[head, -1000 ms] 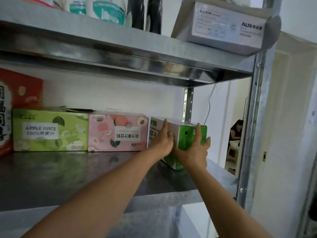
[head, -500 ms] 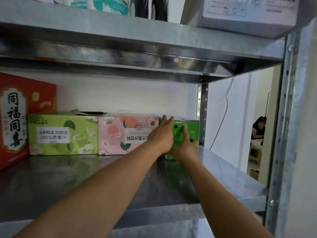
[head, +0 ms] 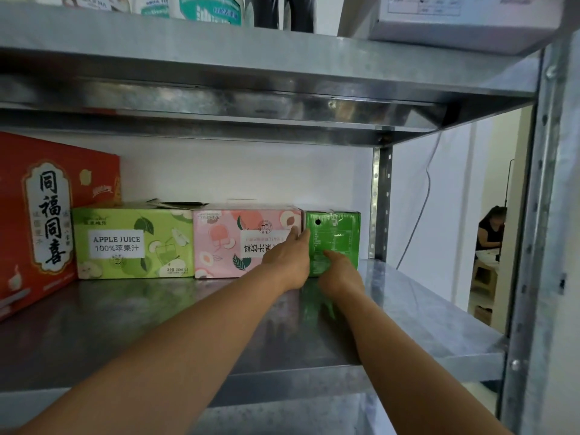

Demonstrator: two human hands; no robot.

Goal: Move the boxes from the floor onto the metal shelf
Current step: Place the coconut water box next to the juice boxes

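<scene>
A dark green box (head: 337,237) stands at the back of the metal shelf (head: 157,315), end-on, right beside a pink peach-drink box (head: 226,243). My left hand (head: 290,260) reaches forward with straight fingers, their tips at the seam between the pink and the green box. My right hand (head: 340,270) presses the green box's lower front face with an extended finger. A light green apple juice box (head: 131,243) and a tall red box (head: 44,221) continue the row to the left.
The upper shelf (head: 251,58) hangs low overhead and carries bottles and a white carton (head: 455,17). Perforated steel uprights (head: 381,202) stand at the back right and the front right. A seated person (head: 491,230) shows through the opening on the right.
The green box has gone from angled near the shelf's middle to square against the back wall beside the pink box. Both hands followed it inward, and their fingers have loosened from its sides.
</scene>
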